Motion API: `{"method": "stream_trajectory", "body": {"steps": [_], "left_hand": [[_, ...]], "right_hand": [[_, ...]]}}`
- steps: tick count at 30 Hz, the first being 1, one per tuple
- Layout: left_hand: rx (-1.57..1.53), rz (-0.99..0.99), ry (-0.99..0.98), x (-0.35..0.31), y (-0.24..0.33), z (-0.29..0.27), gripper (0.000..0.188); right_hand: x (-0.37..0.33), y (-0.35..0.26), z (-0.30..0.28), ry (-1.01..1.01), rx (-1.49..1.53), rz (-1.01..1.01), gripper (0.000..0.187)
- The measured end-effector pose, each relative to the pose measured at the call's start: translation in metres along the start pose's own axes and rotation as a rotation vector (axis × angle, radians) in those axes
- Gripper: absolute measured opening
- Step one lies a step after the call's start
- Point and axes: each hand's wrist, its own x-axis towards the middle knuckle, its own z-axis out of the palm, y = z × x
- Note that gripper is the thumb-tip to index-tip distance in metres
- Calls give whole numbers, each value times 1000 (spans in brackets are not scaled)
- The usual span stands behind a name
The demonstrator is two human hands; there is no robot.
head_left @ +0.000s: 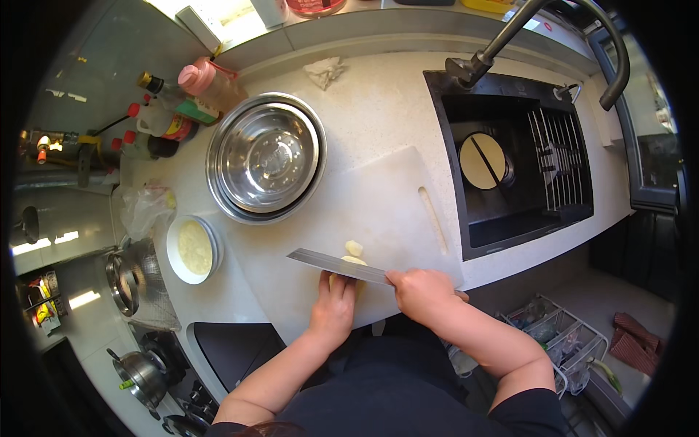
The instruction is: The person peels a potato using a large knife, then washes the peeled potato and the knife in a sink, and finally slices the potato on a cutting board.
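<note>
My right hand (426, 293) is wrapped round the handle of a broad-bladed kitchen knife (320, 261), its blade reaching left across the white cutting board (386, 189). Against the near side of the blade, the bent fingers of my left hand (333, 309) press on a pale yellow, peeled piece of food, mostly covered by fingers and blade. Cut pale pieces (354, 248) lie just beyond the blade. I cannot tell what kind of food it is. To the left stands a white bowl (211, 251) with pale pieces in what looks like liquid.
Nested steel bowls (314, 186) stand beyond the board on the left, with several bottles (164, 120) and a pink-lidded bottle (204, 80) behind. A black sink (502, 237) with a dark faucet (510, 33) lies right. A crumpled tissue (324, 71) rests at the back.
</note>
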Motion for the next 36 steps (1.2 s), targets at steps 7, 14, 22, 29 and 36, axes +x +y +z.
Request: {"method": "stream_trajectory", "body": {"steps": [7, 14, 22, 29, 36], "left_hand": [[-53, -26, -45, 3, 4, -6, 59], [-34, -32, -49, 5, 11, -10, 57], [33, -55, -28, -4, 14, -2, 43], [31, -56, 20, -2, 15, 1, 43], [22, -68, -19, 2, 15, -2, 42]], "right_hand": [[29, -18, -5, -160, 30, 35, 21], [44, -6, 26, -9, -4, -33, 18], [-8, -8, 17, 240, -15, -115, 19], [-17, -3, 19, 296, -65, -122, 20], [-14, -3, 15, 252, -52, -99, 19]]}}
